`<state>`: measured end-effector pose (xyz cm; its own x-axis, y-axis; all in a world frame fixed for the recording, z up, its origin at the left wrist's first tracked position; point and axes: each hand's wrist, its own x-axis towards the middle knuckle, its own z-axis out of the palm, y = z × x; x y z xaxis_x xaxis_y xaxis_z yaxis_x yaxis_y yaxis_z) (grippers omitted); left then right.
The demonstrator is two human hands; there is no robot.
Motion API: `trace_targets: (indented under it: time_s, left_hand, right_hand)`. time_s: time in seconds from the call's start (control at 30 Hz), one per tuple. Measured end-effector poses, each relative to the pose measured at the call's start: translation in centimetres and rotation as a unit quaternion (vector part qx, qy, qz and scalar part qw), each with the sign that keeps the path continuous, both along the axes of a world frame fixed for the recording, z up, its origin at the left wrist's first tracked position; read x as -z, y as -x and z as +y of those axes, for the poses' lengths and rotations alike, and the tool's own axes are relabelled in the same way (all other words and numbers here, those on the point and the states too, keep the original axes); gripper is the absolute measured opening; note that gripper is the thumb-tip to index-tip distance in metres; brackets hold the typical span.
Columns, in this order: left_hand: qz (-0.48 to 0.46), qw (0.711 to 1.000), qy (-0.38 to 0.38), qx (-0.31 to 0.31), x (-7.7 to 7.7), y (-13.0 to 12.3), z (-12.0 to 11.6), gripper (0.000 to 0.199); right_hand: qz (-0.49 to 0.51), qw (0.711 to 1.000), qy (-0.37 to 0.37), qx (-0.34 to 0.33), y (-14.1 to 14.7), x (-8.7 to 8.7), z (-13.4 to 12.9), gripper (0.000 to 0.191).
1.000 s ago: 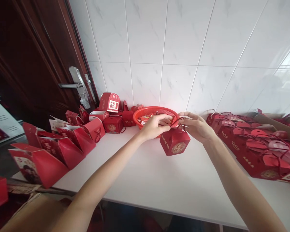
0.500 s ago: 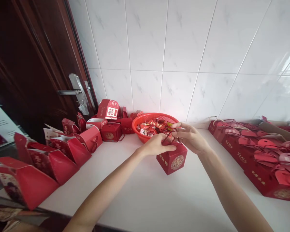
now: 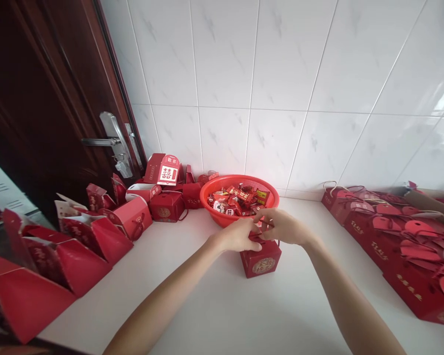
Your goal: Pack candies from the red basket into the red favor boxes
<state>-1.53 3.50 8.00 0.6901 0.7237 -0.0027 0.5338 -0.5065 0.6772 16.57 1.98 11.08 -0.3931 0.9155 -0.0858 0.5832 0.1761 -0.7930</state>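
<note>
A small red gift box [image 3: 262, 260] with a round gold emblem stands on the white surface just in front of the candy basket. My left hand [image 3: 240, 235] grips the box's top from the left, its thumb lying along the upper edge. From the right, my right hand [image 3: 284, 227] pinches at the same top, fingers bent and close to the left hand's fingertips. Part of a dark red cord shows beside the right hand; the fingers hide most of the box's top. Behind them, a red plastic basket [image 3: 215, 216] holds many wrapped sweets [image 3: 240, 196].
Open red boxes [image 3: 83, 256] line the left side, with more boxes [image 3: 166, 206] piled by the wall. Rows of closed red boxes [image 3: 387, 246] with cord handles fill the right. A brown door [image 3: 52, 84] stands at the left, and a tiled wall [image 3: 225, 64] behind.
The box has come down and turned, its emblem side now facing me more squarely. Both hands have moved lower with it, pressing nearer its top. The view has shifted slightly.
</note>
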Motion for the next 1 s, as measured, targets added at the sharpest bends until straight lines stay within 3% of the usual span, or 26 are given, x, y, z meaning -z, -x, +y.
trace_targets:
  time_s: [0.1, 0.3, 0.63, 0.8, 1.0]
  left_hand:
    - [0.007, 1.0, 0.011, -0.007, 0.1, 0.1, 0.1, 0.012]
    - [-0.017, 1.0, 0.003, -0.012, -0.3, 0.4, -0.3, 0.021]
    - [-0.113, 0.991, -0.06, -0.03, -1.8, 0.7, -0.7, 0.036]
    - [-0.112, 0.989, -0.091, -0.045, -1.5, 0.7, -0.5, 0.023]
    - [-0.105, 0.992, -0.06, -0.038, -1.0, 0.4, -0.5, 0.02]
  right_hand:
    - [-0.022, 0.999, -0.018, -0.023, 0.5, -0.5, -0.1, 0.033]
    - [0.113, 0.992, 0.014, -0.051, 0.7, -0.5, 0.6, 0.021]
    - [0.263, 0.965, 0.02, 0.001, -1.8, -2.8, -0.5, 0.038]
    - [0.29, 0.956, 0.027, -0.029, -2.3, -3.6, -1.2, 0.037]
    - [0.266, 0.962, 0.043, -0.049, -2.6, -3.4, -1.1, 0.039]
